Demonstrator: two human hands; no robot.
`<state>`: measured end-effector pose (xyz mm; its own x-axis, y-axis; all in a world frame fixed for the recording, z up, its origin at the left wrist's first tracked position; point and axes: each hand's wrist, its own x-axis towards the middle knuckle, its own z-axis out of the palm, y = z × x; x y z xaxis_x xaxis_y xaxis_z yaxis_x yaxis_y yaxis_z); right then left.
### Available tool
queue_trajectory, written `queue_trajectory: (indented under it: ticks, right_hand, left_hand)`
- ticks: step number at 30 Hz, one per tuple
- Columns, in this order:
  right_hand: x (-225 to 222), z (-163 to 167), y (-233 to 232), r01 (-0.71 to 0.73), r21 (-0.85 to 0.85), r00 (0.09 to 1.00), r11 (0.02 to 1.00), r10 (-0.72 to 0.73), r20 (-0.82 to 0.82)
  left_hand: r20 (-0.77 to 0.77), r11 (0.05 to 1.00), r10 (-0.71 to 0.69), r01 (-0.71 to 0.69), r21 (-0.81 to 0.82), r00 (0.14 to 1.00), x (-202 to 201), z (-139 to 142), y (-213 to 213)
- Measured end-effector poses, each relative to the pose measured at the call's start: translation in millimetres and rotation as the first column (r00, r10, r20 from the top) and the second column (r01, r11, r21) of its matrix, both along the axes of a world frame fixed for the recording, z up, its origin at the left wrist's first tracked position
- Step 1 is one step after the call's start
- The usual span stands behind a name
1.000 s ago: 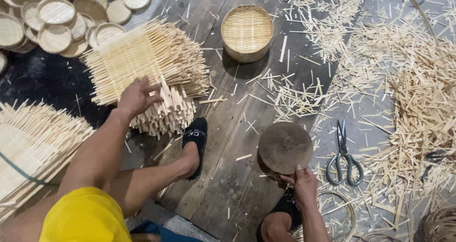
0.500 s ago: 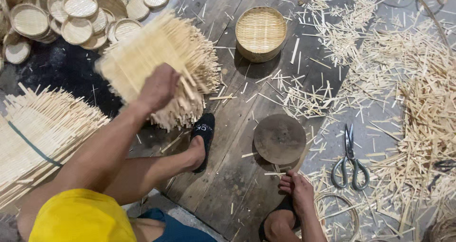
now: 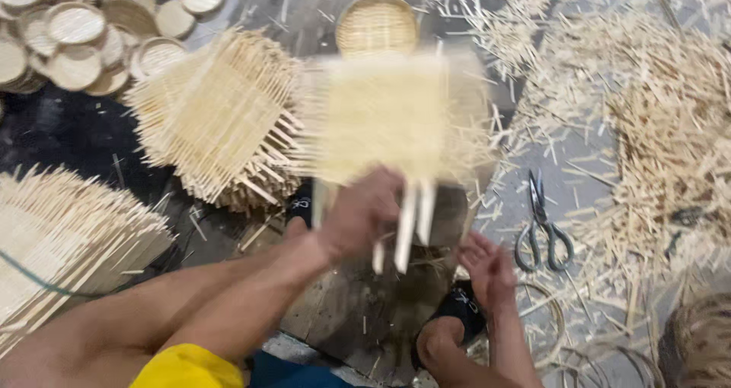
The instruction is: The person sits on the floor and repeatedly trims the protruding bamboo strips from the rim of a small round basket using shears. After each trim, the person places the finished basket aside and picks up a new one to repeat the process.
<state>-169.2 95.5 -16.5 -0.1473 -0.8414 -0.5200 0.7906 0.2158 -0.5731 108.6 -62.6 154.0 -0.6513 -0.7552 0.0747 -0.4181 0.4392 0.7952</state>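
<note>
My left hand [image 3: 362, 217] grips a square woven bamboo mat [image 3: 381, 118] by its loose stick ends and holds it up, blurred, over the middle of the wooden floor. My right hand [image 3: 487, 266] is open, palm up, just right of and below the mat, near my sandalled foot [image 3: 457, 312]. The round wooden block seen earlier is mostly hidden behind the mat and my left hand. A stack of similar woven mats [image 3: 221, 121] lies to the left.
Black scissors [image 3: 541, 224] lie right of my right hand. A round woven basket [image 3: 377, 22] sits at the top centre. Several round woven lids [image 3: 76, 34] pile at top left, bundled mats [image 3: 68, 236] at left, loose bamboo sticks [image 3: 655, 129] at right.
My left hand took one mat from the stack and carried it right, over the round block. My right hand has left the block's edge and opened beneath the mat.
</note>
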Motion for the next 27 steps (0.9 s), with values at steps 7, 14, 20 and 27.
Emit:
queue_trajectory:
  ticks: [7,14,20,27]
  right_hand:
    - [-17,-3,-28,-0.199,0.436,0.585,0.878,0.463,-0.666]
    - [-15,-25,-37,-0.158,0.298,0.86,0.942,0.279,-0.428]
    - [-18,-17,-48,-0.159,0.323,0.83,0.933,0.304,-0.468]
    - [-13,0,-52,-0.153,0.369,0.788,0.917,0.339,-0.514]
  left_hand:
    - [0.245,0.875,-0.469,0.484,-0.002,0.849,-45,-87,54]
    - [0.251,0.945,0.283,-0.313,0.091,0.926,-19,-111,-8]
    - [0.42,0.435,0.356,-0.545,0.717,0.835,-4,-138,-81]
    - [0.332,0.525,0.383,-0.499,0.689,0.862,0,-150,-71]
